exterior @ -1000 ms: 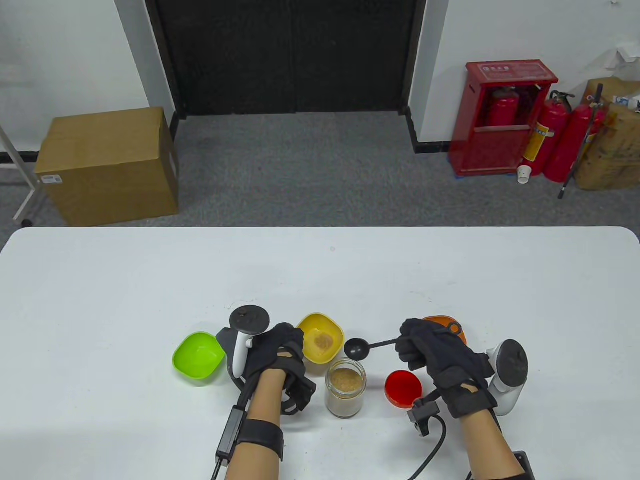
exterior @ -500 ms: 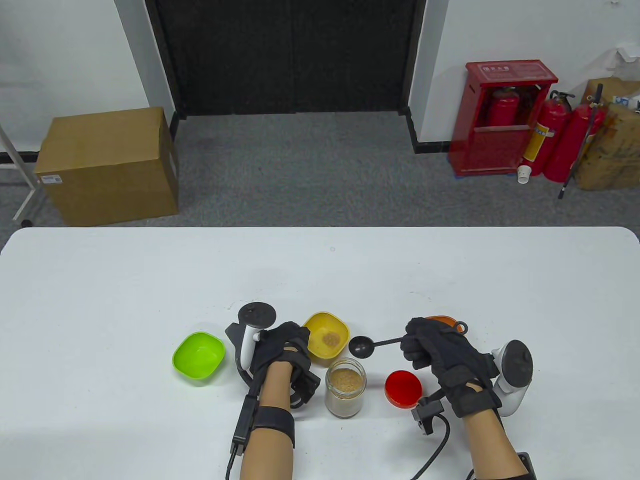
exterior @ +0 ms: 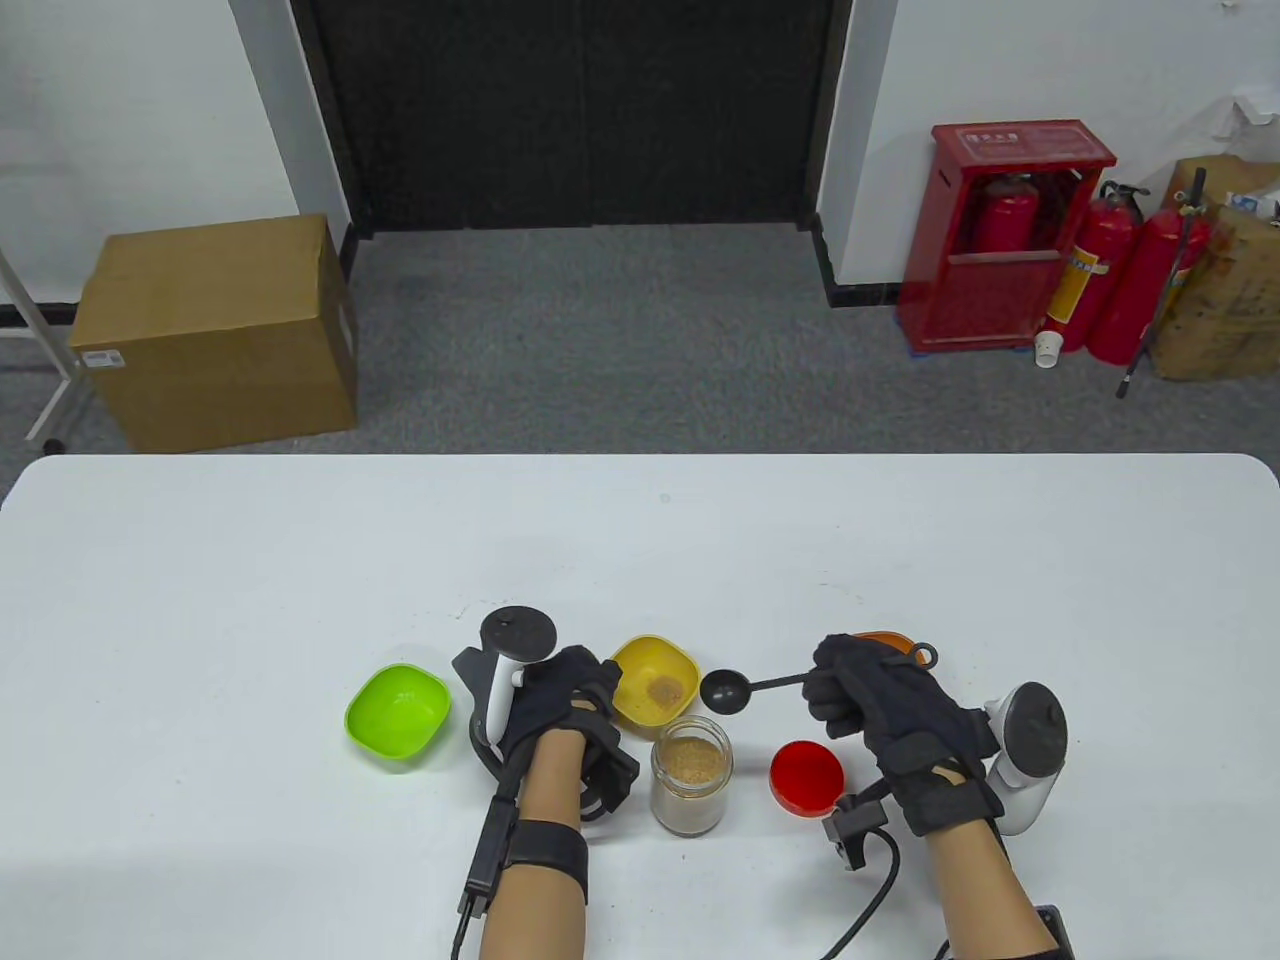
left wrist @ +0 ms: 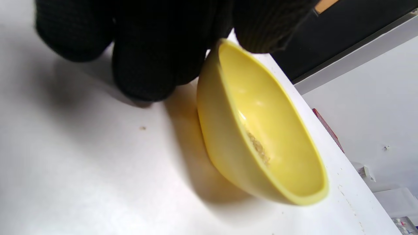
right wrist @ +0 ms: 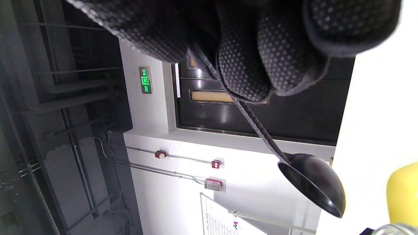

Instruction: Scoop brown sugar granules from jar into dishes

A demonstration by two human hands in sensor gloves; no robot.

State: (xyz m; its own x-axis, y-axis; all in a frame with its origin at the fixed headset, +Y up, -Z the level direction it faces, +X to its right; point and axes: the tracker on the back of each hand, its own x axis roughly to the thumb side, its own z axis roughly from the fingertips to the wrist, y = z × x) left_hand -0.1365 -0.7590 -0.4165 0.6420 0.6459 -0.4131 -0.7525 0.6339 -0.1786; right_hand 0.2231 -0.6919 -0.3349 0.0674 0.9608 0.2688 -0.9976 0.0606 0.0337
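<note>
I note my right hand (exterior: 880, 700) gripping the empty spoon (exterior: 722, 691) between scoops, left hand (exterior: 560, 700) pinching the yellow dish (exterior: 655, 680); next, dip into the jar (exterior: 691, 770).

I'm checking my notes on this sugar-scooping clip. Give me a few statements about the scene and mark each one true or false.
1. The yellow bowl holds some brown sugar. True.
2. The green bowl holds sugar. False: it looks empty.
3. The right hand holds the black spoon. True.
4. The spoon is dipped in the jar. False: it hangs above the table beside the yellow bowl.
5. The left hand touches the yellow bowl. True.
</note>
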